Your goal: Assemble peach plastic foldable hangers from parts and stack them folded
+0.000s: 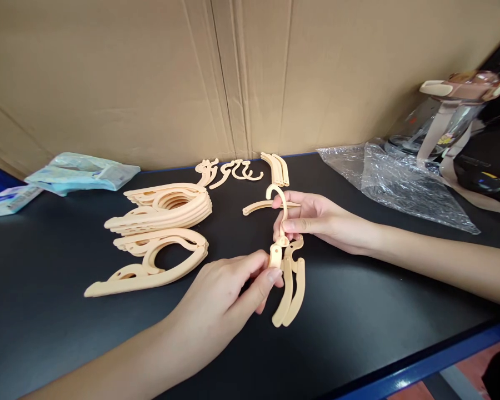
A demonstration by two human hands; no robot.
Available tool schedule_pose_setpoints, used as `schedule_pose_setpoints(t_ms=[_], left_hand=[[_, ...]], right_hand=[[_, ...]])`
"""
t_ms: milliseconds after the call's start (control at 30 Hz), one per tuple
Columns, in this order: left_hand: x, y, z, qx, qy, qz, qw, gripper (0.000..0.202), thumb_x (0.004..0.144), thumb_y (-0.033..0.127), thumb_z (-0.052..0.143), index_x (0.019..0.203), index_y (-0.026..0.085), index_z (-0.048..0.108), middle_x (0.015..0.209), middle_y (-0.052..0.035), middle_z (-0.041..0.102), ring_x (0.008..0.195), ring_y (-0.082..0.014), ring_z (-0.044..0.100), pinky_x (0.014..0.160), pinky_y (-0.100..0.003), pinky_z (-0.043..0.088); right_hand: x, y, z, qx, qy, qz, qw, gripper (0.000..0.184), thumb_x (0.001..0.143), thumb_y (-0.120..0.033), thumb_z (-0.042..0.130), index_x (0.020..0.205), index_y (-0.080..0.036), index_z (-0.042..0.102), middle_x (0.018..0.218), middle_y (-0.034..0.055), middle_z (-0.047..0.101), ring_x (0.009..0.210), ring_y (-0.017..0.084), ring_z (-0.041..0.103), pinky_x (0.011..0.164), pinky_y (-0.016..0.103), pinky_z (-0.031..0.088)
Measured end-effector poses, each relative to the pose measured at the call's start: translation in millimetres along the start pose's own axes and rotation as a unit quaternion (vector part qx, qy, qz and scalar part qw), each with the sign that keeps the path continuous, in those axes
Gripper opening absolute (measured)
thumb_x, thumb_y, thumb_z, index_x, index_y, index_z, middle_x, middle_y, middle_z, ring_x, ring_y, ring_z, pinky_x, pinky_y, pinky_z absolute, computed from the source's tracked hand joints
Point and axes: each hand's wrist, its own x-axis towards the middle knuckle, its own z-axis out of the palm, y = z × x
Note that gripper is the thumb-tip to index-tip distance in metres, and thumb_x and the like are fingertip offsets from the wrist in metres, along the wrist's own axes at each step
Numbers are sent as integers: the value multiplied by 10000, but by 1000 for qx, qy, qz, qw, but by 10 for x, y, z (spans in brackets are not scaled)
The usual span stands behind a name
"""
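At far left on the dark tabletop (350, 339), blue packets (87, 172); then stacked folded hangers (162, 219), with loose hooks (220, 175) near the back edge. Next, the left hand (229, 294), reaching in from lower left, thumb and fingers pinched round a small flat piece (275, 255). Just above that grip in view and slightly right, almost in line with the piece, a single hook (284, 202): long axis roughly upright, curl on top and opening leftward, foot meeting the piece's upper end. Seated there or merely touching, hard to tell at such small size. Just right of the left grip, slender folded arms (288, 283), lengthwise toward the near edge. Then the right hand (325, 219), nearer to the hook's shaft, holding it between thumb and fingers. Farther right, crinkled clear plastic (416, 189) and a strapped bottle (462, 91).
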Motion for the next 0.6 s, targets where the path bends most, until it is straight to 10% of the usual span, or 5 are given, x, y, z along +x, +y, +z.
schedule_pose_setpoints(t_ms=[600], left_hand=[[6, -10, -36, -15, -33, 6, 999, 377, 1026, 398, 350, 715, 236, 487, 512, 86, 488, 470, -101, 492, 505, -215, 352]], right_hand=[[3, -29, -7, 12, -12, 33, 999, 491, 893, -215, 717, 1350, -192, 539, 810, -23, 728, 709, 90, 650, 665, 219, 476]])
